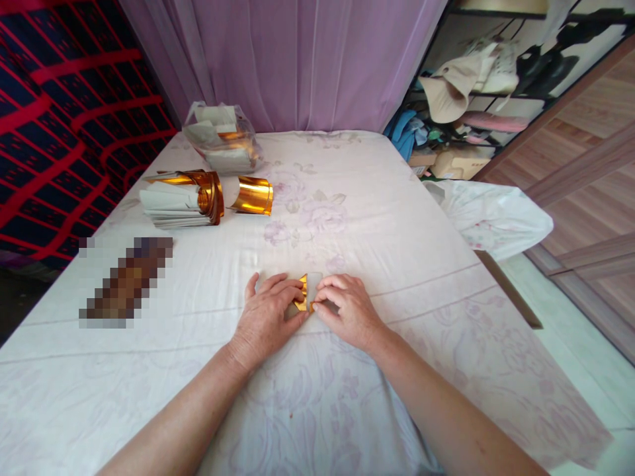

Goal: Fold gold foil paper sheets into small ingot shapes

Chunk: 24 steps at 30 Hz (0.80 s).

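A small piece of gold foil paper [301,295], white on its other side, lies on the cloth between my hands, partly folded. My left hand [272,305] holds it down from the left, its thumb along the near edge and its fingertips over the gold part. From the right, my right hand [351,309] pinches the paper's near right edge between thumb and fingers. The fingers cover parts of the paper, so its full shape is hidden.
A fanned stack of gold foil paper [181,201] and a curled gold sheet [254,196] lie at the back left. Behind them is a clear plastic bag [222,137] of similar sheets. A pixelated patch [126,281] covers something at left. Shelves [496,92] stand right.
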Tool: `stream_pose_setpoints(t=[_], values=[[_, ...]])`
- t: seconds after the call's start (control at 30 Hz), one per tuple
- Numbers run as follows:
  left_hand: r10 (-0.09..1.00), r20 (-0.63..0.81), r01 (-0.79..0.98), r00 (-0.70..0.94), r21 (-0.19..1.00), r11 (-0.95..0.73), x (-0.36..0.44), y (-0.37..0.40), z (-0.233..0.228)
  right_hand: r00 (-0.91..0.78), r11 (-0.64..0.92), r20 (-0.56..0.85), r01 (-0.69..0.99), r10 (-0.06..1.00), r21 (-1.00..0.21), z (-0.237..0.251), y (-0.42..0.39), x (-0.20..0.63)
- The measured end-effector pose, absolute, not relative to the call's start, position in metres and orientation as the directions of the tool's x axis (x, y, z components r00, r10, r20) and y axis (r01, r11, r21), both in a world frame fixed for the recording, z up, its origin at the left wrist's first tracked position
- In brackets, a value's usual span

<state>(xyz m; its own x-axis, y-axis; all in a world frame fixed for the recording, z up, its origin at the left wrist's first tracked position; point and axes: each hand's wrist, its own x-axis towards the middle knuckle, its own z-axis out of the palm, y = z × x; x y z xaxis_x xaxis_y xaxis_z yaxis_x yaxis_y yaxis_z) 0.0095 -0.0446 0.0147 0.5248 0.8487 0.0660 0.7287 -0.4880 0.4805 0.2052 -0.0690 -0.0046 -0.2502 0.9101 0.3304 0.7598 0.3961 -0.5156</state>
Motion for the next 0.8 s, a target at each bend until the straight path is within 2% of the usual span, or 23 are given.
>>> stream_pose_setpoints(t=[0.8], values=[[0.853,0.11,0.727,0.51,0.476,-0.496,0.0118,-0.0457,0.0139,-0.203,0.331,0.293,0.797,0.934,-0.505,-0.0028,-0.0683,0.199]])
